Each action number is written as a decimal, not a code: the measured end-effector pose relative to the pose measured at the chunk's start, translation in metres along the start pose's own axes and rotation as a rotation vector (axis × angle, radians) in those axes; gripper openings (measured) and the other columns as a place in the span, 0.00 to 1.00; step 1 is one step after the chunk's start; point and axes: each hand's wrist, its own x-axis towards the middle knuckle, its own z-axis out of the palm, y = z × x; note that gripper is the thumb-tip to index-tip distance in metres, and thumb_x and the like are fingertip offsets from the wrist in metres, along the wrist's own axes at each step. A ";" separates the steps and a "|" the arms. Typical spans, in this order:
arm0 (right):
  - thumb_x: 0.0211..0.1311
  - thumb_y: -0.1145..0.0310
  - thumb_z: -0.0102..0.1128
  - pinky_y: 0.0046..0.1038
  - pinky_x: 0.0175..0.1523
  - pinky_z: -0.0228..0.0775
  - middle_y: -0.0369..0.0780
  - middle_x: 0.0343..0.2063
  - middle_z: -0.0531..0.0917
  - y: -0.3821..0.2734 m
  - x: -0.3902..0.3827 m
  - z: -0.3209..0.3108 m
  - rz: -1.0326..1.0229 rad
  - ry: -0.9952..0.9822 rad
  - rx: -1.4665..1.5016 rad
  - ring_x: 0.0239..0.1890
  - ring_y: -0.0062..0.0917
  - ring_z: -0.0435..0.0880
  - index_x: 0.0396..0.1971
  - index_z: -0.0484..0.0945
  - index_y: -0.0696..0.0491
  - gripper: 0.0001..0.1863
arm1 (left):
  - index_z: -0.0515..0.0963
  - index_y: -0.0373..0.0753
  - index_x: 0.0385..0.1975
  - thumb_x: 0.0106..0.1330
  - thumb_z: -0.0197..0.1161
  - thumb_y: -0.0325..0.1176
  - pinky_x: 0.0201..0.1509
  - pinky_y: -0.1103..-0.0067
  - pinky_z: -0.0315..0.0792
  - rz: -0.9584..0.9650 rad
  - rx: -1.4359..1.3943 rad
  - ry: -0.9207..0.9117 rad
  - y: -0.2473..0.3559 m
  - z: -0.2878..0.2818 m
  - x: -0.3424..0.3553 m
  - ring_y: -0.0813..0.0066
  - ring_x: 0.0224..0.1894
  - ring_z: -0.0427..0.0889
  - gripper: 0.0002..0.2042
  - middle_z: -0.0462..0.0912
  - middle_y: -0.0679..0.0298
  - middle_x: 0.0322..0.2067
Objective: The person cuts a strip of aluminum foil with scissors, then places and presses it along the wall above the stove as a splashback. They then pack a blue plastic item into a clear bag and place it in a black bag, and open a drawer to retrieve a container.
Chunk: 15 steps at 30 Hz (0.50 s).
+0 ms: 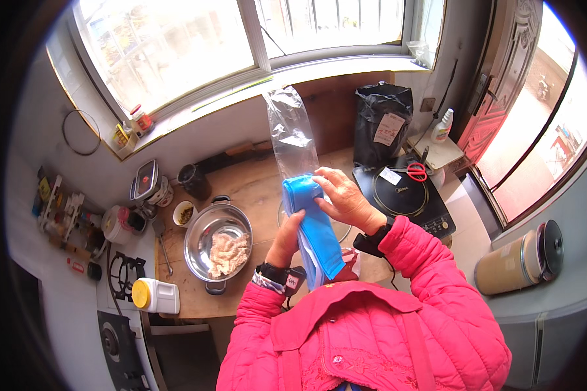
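Note:
A flat, folded blue plastic bundle (315, 225) is held upright in front of my chest, over the table's near side. My left hand (285, 241) grips its left edge, the thumb lying on the front. My right hand (347, 202) pinches the upper right corner between thumb and fingers. From its top a long clear plastic bag (290, 127) stretches away toward the window; whether it wraps the blue bundle I cannot tell. Left of my hands stands a steel two-handled pot (197, 228) with a crumpled beige cloth-like piece (229, 254) inside.
A wooden table (254, 169) carries a small bowl of food (184, 213) and a dark cup (194, 181). On the right are an induction cooker (398, 194), red scissors (417, 172) and a black bag (381, 124). A yellow-lidded white jug (156, 295) sits at the left corner.

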 end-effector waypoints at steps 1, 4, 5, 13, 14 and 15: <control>0.48 0.72 0.60 0.35 0.48 0.69 0.46 0.41 0.75 0.002 0.000 0.002 -0.002 -0.025 0.015 0.43 0.40 0.75 0.39 0.73 0.59 0.16 | 0.64 0.35 0.53 0.63 0.50 0.40 0.40 0.78 0.75 0.003 0.005 0.000 0.000 0.000 0.000 0.71 0.38 0.78 0.22 0.76 0.59 0.41; 0.49 0.73 0.58 0.34 0.47 0.70 0.46 0.37 0.76 0.005 0.003 0.007 -0.016 -0.063 0.045 0.41 0.40 0.75 0.37 0.73 0.60 0.14 | 0.66 0.35 0.52 0.62 0.50 0.42 0.39 0.79 0.75 0.012 0.016 0.008 -0.001 -0.001 0.000 0.72 0.36 0.79 0.21 0.77 0.59 0.40; 0.49 0.73 0.57 0.34 0.47 0.70 0.46 0.36 0.77 0.005 0.004 0.008 -0.021 -0.048 0.044 0.40 0.39 0.75 0.37 0.74 0.60 0.13 | 0.66 0.35 0.52 0.62 0.50 0.42 0.39 0.79 0.75 0.013 0.021 0.014 -0.001 -0.001 0.000 0.72 0.36 0.79 0.21 0.77 0.60 0.40; 0.47 0.75 0.56 0.33 0.41 0.71 0.44 0.29 0.74 0.001 0.005 0.009 -0.076 -0.076 0.091 0.34 0.38 0.75 0.30 0.73 0.59 0.08 | 0.67 0.34 0.50 0.63 0.49 0.42 0.38 0.80 0.75 0.027 0.060 -0.009 -0.001 -0.003 0.000 0.74 0.35 0.79 0.21 0.78 0.61 0.38; 0.47 0.76 0.55 0.32 0.41 0.71 0.44 0.28 0.74 0.000 0.004 0.010 -0.073 -0.092 0.093 0.34 0.38 0.75 0.29 0.72 0.59 0.07 | 0.68 0.34 0.50 0.63 0.49 0.42 0.38 0.80 0.75 0.024 0.065 -0.013 -0.001 -0.004 0.000 0.74 0.34 0.79 0.21 0.78 0.61 0.38; 0.47 0.76 0.55 0.32 0.40 0.71 0.44 0.28 0.74 -0.001 0.003 0.011 -0.071 -0.110 0.095 0.33 0.37 0.75 0.29 0.72 0.58 0.07 | 0.68 0.34 0.50 0.63 0.49 0.42 0.38 0.80 0.75 0.006 0.077 0.007 -0.001 -0.005 0.001 0.74 0.34 0.79 0.21 0.78 0.61 0.38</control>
